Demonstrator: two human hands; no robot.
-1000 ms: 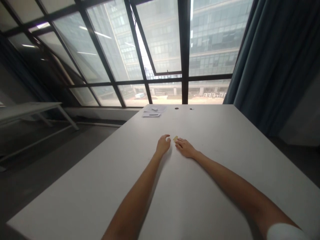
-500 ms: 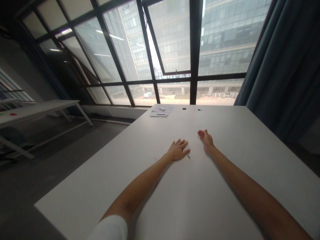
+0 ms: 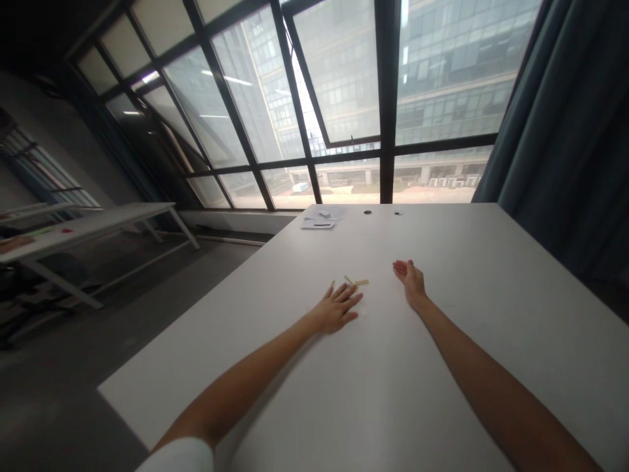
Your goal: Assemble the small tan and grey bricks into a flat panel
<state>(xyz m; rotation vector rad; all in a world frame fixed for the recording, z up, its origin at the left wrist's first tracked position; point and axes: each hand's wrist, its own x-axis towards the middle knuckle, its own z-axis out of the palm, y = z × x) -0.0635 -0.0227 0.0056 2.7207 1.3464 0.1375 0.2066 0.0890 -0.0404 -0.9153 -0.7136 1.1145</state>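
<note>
My left hand [image 3: 337,313] lies palm down on the white table [image 3: 275,295], its fingers spread. Just beyond its fingertips are several small, thin yellowish pieces: one flat strip [image 3: 362,282] and a slimmer stick [image 3: 348,279] among them. The hand partly covers this group, and what lies beneath the palm is hidden. To the right, my right hand [image 3: 411,283] stands on its edge on the tabletop, fingers stretched out together and palm turned left. It holds nothing visible and is apart from the yellowish pieces.
Papers [image 3: 318,224] with a small white object on them lie at the table's far left corner. Two dark round spots, one a cable hole [image 3: 367,212], sit near the far edge. A blue curtain [image 3: 540,131] hangs at right; another table [image 3: 113,223] stands at left.
My left hand has shifted left and a little toward me, uncovering yellowish pieces beyond its fingers. The small grey piece by its thumb no longer shows. My right hand has barely moved.
</note>
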